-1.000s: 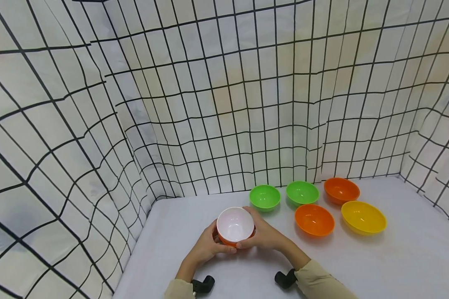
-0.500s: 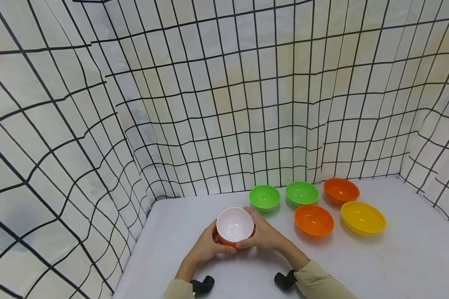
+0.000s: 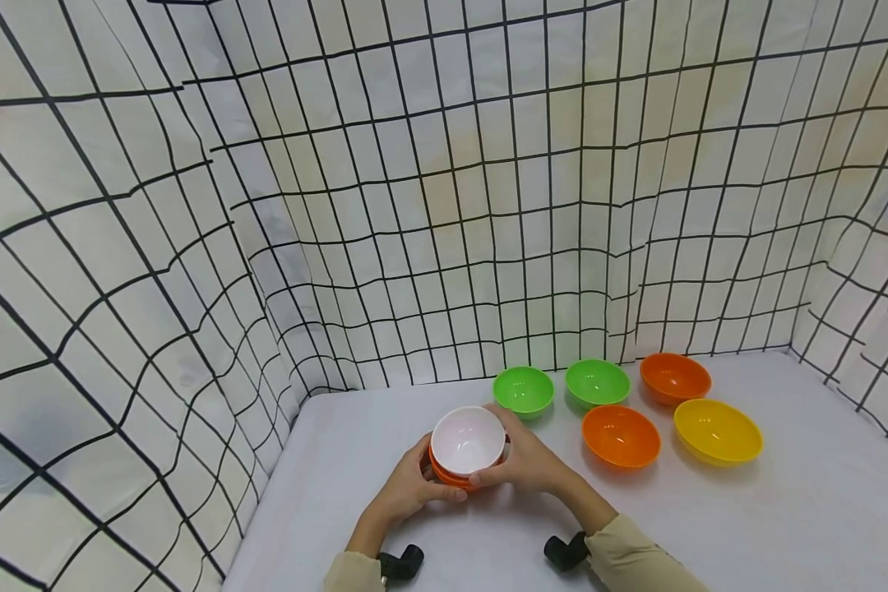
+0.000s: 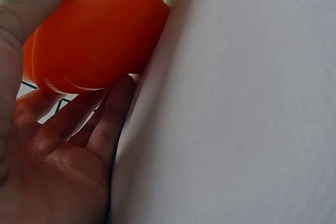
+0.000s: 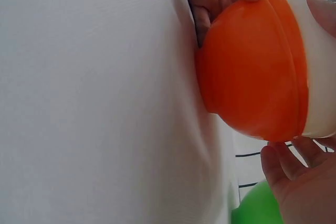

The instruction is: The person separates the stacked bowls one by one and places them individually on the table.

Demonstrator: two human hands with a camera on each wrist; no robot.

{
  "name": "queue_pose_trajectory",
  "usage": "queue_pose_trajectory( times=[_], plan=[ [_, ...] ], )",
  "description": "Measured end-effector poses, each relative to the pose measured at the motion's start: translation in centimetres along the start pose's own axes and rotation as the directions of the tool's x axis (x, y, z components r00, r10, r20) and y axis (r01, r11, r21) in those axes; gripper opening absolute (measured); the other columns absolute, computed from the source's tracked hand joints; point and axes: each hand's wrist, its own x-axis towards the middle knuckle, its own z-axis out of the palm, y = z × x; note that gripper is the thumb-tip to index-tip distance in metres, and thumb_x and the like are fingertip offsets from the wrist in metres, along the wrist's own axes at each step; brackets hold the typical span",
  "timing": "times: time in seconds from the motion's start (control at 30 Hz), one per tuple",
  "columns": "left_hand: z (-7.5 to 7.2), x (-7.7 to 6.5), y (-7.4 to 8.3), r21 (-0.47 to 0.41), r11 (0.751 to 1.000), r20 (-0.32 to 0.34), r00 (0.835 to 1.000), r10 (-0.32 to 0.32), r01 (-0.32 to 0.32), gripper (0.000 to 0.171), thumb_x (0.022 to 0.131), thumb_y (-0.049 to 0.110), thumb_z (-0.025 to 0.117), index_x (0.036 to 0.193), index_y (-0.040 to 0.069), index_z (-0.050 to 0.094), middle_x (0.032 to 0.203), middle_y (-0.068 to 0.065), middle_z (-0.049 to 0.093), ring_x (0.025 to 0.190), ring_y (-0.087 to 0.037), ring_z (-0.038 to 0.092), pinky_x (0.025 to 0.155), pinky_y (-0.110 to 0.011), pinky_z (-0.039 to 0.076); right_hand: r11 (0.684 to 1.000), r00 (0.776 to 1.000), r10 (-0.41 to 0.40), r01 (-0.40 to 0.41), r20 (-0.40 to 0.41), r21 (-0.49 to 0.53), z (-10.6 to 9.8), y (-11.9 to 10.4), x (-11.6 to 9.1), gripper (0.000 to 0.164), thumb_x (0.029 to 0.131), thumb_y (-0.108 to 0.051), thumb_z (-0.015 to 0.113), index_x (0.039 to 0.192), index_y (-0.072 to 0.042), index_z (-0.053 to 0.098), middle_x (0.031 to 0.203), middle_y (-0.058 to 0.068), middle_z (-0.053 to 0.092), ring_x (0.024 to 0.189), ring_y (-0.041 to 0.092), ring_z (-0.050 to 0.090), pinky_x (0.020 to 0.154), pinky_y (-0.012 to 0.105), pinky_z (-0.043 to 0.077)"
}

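Observation:
A white bowl point(image 3: 468, 441) sits in the top of an orange bowl point(image 5: 247, 72) standing on the table, in front of the person. The right wrist view shows a doubled orange rim, so more than one orange bowl may be nested there. From the left, the left hand point(image 3: 407, 487) holds the orange bowl, its thumb at the near side and its fingers around the far side. The right hand point(image 3: 525, 462) grips the white bowl from the right, thumb on its near side; its other fingers are mostly hidden behind the bowls in the head view.
Beyond the right hand stand two green bowls point(image 3: 524, 391), two more orange bowls point(image 3: 622, 437) and a yellow bowl point(image 3: 719, 432), all upright. A white cloth covers the table point(image 3: 340, 436). Grid-patterned white sheets point(image 3: 444, 247) rise at the back and sides.
The white bowl has risen a little and shifted slightly right with the right hand, so more of the orange rim shows below it. The left hand has stayed nearly still.

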Motion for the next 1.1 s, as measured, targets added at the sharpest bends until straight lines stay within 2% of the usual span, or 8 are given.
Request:
queue_pose_trajectory(
  times=[0.1, 0.3, 0.5, 0.83, 0.97, 1.1],
  plan=[
    [0.0, 0.0, 0.0, 0.009, 1.0, 0.0, 1.0, 0.0, 0.0, 0.104, 0.072, 0.019, 0.095, 0.157, 0.019, 0.036, 0.155, -0.006, 0.048, 0.141, -0.029, 0.05, 0.116, -0.036, 0.047, 1.0, 1.0, -0.01, 0.01, -0.008, 0.009, -0.4, -0.2, -0.1, 0.1, 0.07, -0.038, 0.094, 0.152, -0.021, 0.039, 0.147, 0.0, 0.052, 0.132, 0.024, 0.053, 0.115, 0.055, 0.043],
    [0.1, -0.1, 0.0, 0.02, 1.0, -0.005, 1.0, -0.009, 0.009, 0.105, 0.071, 0.023, 0.095, 0.157, 0.022, 0.037, 0.155, -0.003, 0.049, 0.141, -0.028, 0.05, 0.117, -0.038, 0.046, 1.0, 0.999, 0.03, -0.03, -0.025, -0.006, -1.4, -0.7, -0.4, 0.109, 0.071, -0.038, 0.093, 0.159, -0.015, 0.032, 0.151, 0.007, 0.051, 0.132, 0.03, 0.053, 0.112, 0.058, 0.046],
    [0.0, -0.1, -0.1, 0.021, 1.0, -0.005, 1.0, -0.004, 0.004, 0.103, 0.072, 0.022, 0.095, 0.157, 0.024, 0.037, 0.155, -0.001, 0.05, 0.141, -0.028, 0.05, 0.119, -0.043, 0.044, 0.998, 0.997, 0.063, -0.064, -0.039, -0.029, -2.2, -1.2, -0.5, 0.112, 0.071, -0.038, 0.093, 0.159, -0.011, 0.03, 0.149, 0.009, 0.053, 0.129, 0.029, 0.055, 0.11, 0.057, 0.049],
    [0.0, 0.0, -0.1, 0.006, 1.0, -0.002, 1.0, -0.014, 0.014, 0.102, 0.071, 0.022, 0.095, 0.156, 0.025, 0.038, 0.153, 0.0, 0.052, 0.139, -0.025, 0.052, 0.116, -0.033, 0.048, 0.996, 0.995, 0.079, -0.08, -0.061, -0.027, -3.4, -1.7, -0.7, 0.112, 0.069, -0.038, 0.095, 0.158, -0.014, 0.031, 0.148, 0.008, 0.053, 0.127, 0.03, 0.056, 0.107, 0.052, 0.053],
    [0.0, 0.0, -0.2, 0.017, 1.0, -0.008, 1.0, -0.013, 0.013, 0.103, 0.071, 0.02, 0.095, 0.156, 0.023, 0.038, 0.153, 0.0, 0.052, 0.14, -0.026, 0.052, 0.117, -0.037, 0.047, 0.995, 0.993, 0.087, -0.091, -0.08, -0.048, -4.3, -1.9, -1.1, 0.113, 0.069, -0.036, 0.094, 0.159, -0.011, 0.029, 0.148, 0.013, 0.053, 0.127, 0.032, 0.056, 0.105, 0.053, 0.054],
    [0.0, 0.0, -0.2, 0.034, 0.999, -0.01, 1.0, -0.011, 0.011, 0.101, 0.071, 0.021, 0.095, 0.156, 0.024, 0.04, 0.153, 0.0, 0.052, 0.141, -0.027, 0.05, 0.12, -0.044, 0.043, 0.993, 0.991, 0.094, -0.1, -0.093, -0.066, -5.1, -1.9, -1.6, 0.111, 0.069, -0.035, 0.094, 0.158, -0.013, 0.031, 0.148, 0.013, 0.053, 0.125, 0.032, 0.056, 0.102, 0.051, 0.056]
  ],
)
